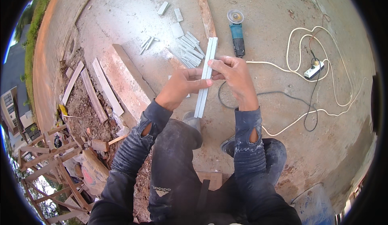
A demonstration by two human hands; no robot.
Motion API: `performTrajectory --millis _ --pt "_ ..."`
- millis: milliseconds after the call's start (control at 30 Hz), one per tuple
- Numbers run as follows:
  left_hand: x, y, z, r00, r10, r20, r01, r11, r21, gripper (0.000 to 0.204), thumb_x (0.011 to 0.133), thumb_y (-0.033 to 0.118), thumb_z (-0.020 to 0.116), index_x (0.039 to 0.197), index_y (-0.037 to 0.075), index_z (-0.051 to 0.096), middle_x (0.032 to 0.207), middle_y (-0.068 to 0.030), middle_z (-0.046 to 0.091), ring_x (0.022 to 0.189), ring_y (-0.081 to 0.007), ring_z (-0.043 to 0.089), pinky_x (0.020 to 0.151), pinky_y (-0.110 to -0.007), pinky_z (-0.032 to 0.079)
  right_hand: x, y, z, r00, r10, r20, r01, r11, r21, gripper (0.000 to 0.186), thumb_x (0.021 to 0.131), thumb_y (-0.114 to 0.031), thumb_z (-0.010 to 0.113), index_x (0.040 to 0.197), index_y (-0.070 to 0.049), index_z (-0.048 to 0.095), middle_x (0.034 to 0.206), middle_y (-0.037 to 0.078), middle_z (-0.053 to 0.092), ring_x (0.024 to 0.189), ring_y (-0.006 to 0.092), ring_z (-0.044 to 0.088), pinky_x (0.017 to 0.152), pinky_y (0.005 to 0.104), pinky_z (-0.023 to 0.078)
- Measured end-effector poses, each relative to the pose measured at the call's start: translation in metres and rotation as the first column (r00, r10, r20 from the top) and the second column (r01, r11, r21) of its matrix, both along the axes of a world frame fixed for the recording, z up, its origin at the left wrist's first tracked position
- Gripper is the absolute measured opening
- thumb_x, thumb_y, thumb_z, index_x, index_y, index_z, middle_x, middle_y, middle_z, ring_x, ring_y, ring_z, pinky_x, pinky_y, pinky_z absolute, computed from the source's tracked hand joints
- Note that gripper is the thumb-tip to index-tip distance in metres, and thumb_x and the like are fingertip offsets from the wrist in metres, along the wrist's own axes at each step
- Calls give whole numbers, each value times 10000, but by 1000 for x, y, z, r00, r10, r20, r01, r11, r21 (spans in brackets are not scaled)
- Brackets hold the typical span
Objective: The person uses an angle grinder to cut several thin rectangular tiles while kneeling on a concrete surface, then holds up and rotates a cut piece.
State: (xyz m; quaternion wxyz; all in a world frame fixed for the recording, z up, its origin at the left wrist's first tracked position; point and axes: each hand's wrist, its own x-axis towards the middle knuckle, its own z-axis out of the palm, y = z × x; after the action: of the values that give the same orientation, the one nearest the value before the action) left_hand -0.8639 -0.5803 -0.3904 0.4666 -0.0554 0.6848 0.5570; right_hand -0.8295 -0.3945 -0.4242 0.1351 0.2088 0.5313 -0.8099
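Observation:
Two long, narrow pale grey tile strips lie side by side, upright in front of me above the concrete floor. My left hand pinches them near the middle, its thumb lying across the front. A little higher, my right hand grips their right edge between thumb and fingers. Beyond the hands, several cut grey strips are heaped on the dusty floor. A teal angle grinder with a round disc lies to the right of them.
A wooden piece lies ahead. White cable loops to a power strip at right; a dark cord curves nearer. At left are a thick plank, rubble and a wooden frame.

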Motion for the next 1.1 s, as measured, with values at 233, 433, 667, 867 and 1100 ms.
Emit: performTrajectory --millis 233,433,667,867,1100 --pt "51 41 257 941 -136 -310 105 988 -113 432 809 174 798 1169 -28 669 1012 -89 704 869 -136 615 788 -301 514 52 44 247 994 70 -80 -77 993 -86 373 881 -189 708 1116 99 671 984 122 704 872 164 665 744 299 552" --pt "92 63 418 779 -157 -607 106 987 -119 413 772 153 818 1138 13 686 934 -76 657 818 -164 626 735 -306 527 93 74 414 978 130 -164 -132 991 0 378 886 -191 719 1164 57 654 1053 94 694 945 157 650 807 305 535" --pt "119 66 539 509 -207 -836 249 965 -88 416 738 132 824 1102 -7 678 849 -106 592 756 -212 607 686 -317 499 147 95 564 918 32 -395 11 994 105 453 851 -162 760 1244 7 611 1126 69 671 1017 149 621 840 303 527" --pt "135 63 600 400 -231 -887 382 922 -68 421 722 130 826 1089 -16 681 852 -118 590 727 -221 573 672 -327 473 189 90 629 857 -108 -505 191 975 114 398 840 -129 767 1188 12 635 1055 69 675 968 153 639 766 285 560" --pt "147 55 634 346 -238 -907 462 885 -56 446 715 136 833 1107 -16 684 848 -110 597 732 -217 569 676 -325 474 222 72 655 766 -238 -597 383 915 126 352 850 -116 747 1148 37 639 1003 80 671 870 154 654 686 292 570"
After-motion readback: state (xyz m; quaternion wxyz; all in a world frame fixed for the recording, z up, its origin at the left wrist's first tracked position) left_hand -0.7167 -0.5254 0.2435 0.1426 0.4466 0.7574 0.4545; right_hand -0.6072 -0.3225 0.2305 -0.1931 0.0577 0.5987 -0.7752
